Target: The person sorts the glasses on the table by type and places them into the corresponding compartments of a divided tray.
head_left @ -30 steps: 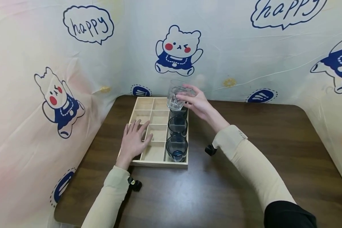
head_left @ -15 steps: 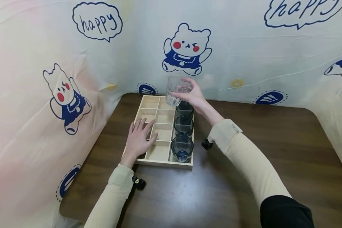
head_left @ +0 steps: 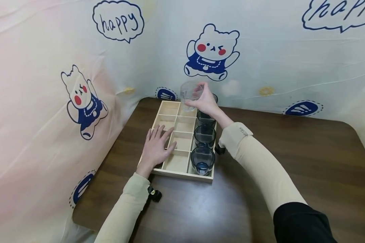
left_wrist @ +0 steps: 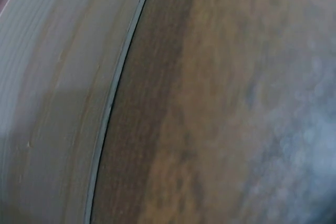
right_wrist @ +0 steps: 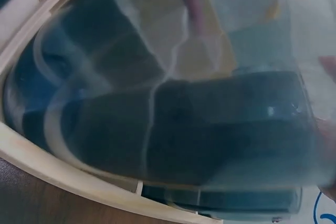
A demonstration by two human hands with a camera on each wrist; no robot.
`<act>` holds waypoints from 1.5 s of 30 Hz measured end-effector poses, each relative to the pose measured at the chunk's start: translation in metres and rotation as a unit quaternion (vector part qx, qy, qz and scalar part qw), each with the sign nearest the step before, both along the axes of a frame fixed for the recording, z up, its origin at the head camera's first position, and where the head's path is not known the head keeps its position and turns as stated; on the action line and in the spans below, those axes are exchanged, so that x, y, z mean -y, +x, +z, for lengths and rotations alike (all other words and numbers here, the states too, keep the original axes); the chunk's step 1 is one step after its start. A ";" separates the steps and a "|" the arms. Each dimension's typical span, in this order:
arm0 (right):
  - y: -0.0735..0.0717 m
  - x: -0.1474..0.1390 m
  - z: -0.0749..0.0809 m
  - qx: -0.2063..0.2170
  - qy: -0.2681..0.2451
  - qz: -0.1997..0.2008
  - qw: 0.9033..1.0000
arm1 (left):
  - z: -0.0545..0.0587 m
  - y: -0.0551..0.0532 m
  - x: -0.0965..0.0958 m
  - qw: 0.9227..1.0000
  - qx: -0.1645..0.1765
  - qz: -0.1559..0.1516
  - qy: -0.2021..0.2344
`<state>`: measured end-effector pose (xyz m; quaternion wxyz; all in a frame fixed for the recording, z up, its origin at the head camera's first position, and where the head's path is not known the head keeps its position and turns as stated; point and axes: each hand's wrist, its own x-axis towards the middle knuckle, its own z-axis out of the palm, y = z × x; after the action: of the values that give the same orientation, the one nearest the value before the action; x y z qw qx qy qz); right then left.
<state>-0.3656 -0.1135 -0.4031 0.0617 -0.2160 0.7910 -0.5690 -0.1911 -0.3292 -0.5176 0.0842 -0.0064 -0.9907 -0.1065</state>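
In the head view my right hand holds a clear drinking glass between thumb and fingers, over the far middle compartment of a pale wooden divided tray. Up close, the right wrist view has the clear glass filling most of the picture, with dark tumblers behind it. Several dark blue tumblers stand in the tray's right column, the nearest tumbler at the front corner. My left hand lies over the tray's left side, fingers spread and holding nothing. The left wrist view catches only the tray's side wall.
A dark brown wooden table carries the tray. Behind it and to the left hangs a pale cloth printed with cartoon bears and lettering. The middle-column compartment nearer me shows its bare floor.
The clear glass has shifted left, from the right column's edge to above the far middle compartment, uncovering the dark tumblers behind. The head view has turned slightly right. My left hand stays on the tray.
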 end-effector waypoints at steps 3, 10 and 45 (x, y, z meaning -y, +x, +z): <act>-0.004 0.002 -0.006 -0.037 0.027 -0.001 0.999 | 0.002 -0.002 -0.003 1.000 0.000 -0.002 -0.002; -0.005 0.011 -0.022 -0.100 0.083 0.004 0.991 | 0.002 -0.001 -0.004 1.000 0.001 0.000 -0.003; -0.004 0.033 -0.028 -0.163 0.426 -0.058 0.888 | 0.000 0.003 -0.004 1.000 0.000 0.004 0.003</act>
<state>-0.3700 -0.1462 -0.4312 -0.0157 -0.2124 0.9674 -0.1369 -0.1884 -0.3255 -0.5171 0.0847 -0.0021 -0.9904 -0.1092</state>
